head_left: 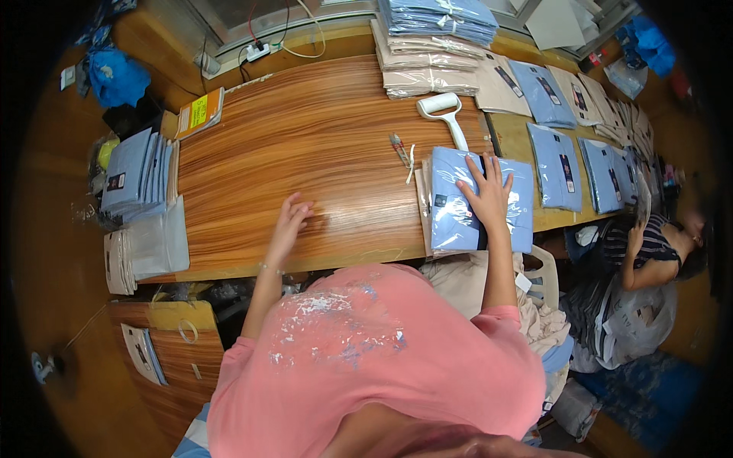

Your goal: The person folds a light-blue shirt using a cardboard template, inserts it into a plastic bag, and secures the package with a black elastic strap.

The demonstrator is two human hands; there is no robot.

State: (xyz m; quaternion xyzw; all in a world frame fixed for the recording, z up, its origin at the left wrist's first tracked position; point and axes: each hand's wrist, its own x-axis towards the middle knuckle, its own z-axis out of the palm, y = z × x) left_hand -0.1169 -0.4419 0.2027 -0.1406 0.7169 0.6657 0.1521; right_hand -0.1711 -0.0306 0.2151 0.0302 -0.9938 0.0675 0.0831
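My right hand (489,195) lies with its fingers spread on a light blue folded shirt in clear plastic (456,221). That package tops a small pile at the right part of the wooden table, with beige packed garments (422,206) showing along its left side. My left hand (290,220) hovers over the table's near edge, fingers loosely bent and apart, nothing in it. Just beyond the pile rests a white lint roller (447,111). A small pen-like tool (399,149) and a white tie strip (411,164) lie left of the roller.
Tall stacks of tied packages (431,61) stand at the back. More packed shirts (553,168) lie in rows on the right. Blue packages (137,172) and clear plastic bags (164,240) sit at the left end. Another person (649,244) sits at the far right.
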